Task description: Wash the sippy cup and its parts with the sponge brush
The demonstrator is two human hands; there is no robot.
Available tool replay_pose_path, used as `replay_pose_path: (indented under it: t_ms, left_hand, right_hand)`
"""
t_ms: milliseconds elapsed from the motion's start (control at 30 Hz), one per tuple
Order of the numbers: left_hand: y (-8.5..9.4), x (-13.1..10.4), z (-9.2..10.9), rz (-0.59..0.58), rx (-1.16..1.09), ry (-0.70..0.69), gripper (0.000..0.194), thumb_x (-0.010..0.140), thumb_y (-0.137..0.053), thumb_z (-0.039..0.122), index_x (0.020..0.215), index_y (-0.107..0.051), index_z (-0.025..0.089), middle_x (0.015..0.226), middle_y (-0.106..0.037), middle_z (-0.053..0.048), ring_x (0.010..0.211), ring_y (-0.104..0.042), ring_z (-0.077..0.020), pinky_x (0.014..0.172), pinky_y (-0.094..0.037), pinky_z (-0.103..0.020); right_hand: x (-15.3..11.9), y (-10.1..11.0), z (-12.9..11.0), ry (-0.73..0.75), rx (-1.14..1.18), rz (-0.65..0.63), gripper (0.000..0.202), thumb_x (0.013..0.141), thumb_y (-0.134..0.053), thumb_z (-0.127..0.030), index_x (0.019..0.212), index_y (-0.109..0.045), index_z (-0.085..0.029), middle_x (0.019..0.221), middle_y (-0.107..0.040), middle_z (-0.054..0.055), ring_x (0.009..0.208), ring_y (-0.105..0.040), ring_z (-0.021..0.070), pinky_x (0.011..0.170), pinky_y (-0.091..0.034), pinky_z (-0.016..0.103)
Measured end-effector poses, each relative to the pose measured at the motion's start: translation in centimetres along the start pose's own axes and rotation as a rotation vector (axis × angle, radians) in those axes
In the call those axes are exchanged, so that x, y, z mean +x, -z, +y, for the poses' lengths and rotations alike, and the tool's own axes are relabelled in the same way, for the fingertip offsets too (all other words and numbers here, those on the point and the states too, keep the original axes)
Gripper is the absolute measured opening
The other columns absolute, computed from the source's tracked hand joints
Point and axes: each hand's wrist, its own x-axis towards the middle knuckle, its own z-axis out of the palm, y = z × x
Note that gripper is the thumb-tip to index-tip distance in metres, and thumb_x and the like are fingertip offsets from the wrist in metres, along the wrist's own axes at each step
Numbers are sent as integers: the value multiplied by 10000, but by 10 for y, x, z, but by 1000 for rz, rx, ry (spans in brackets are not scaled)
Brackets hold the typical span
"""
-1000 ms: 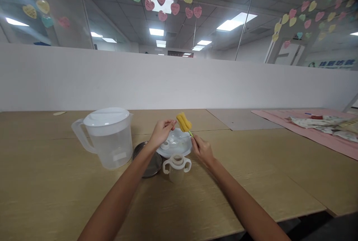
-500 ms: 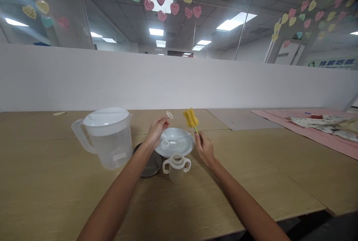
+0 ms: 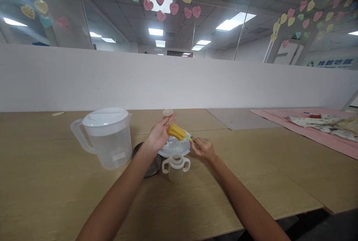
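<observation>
My right hand (image 3: 203, 148) is closed around the green handle of a bottle brush with a yellow sponge head (image 3: 176, 132). Pointing left, the sponge reaches the fingers of my left hand (image 3: 159, 133). Those fingers pinch a small translucent bottle nipple (image 3: 168, 112), its round rim showing above them. Beneath both hands lies a white bowl (image 3: 183, 151) with a clear bottle part (image 3: 173, 142) in it, partly covered by the sponge. Nearer to me stands an uncapped baby bottle (image 3: 176, 166) with two white handles.
A lidded clear plastic pitcher (image 3: 114, 140) stands on the left. Partly behind my left forearm is a dark round tray (image 3: 153, 165). On the far right, a pink cloth (image 3: 296, 129) bears crumpled packets (image 3: 321, 122). A white wall (image 3: 167, 81) rises behind the table.
The brush has swung from upright to pointing left, and its sponge is now at my left hand. My left hand has turned, tipping the nipple's rim upward.
</observation>
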Motion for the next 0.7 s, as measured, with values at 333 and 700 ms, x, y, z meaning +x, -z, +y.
replay_pose_path:
  t_ms: [333,700]
  left_hand:
    - [-4,-2,-5,-68,109,65,144,811,-516,223,895,-595,137,854,-615,-65,728,-585,-140,590,-451,-228]
    - [69,18,29,339,1179,-314,99,636,-641,165,610,-546,176,598,-562,-57,793,-585,-233,740,-406,-285]
  right_hand:
    - [7,10,1,-41,-46,63,154,847,-480,-218,836,-607,-131,595,-599,12,516,-517,74,522,-343,203]
    - [2,11,8,-20,-41,-19,187,839,-481,-257,772,-622,-154,557,-570,7,493,-483,78,510,-320,212]
